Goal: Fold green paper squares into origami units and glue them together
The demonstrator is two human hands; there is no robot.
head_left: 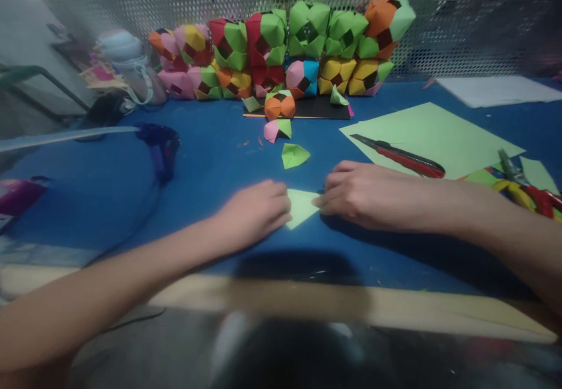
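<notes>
A small pale green piece of folded paper [301, 206] lies on the blue tabletop between my hands. My left hand [263, 210], fingers curled together, presses on its left edge. At its right corner, the fingertips of my right hand [351, 197] are closed on the paper. Just beyond is a folded green paper unit [295, 156]. Behind that sit a pink-and-green folded piece [277, 130] and an orange one [280, 106]. Fingers cover both ends of the paper.
Colourful origami blocks [309, 28] stand stacked along the mesh back. A utility knife [399, 156] rests on a large green sheet [432, 122]. White paper [500, 90] lies at the far right. A blue glue gun [161, 149] and a bottle [132, 64] stand left.
</notes>
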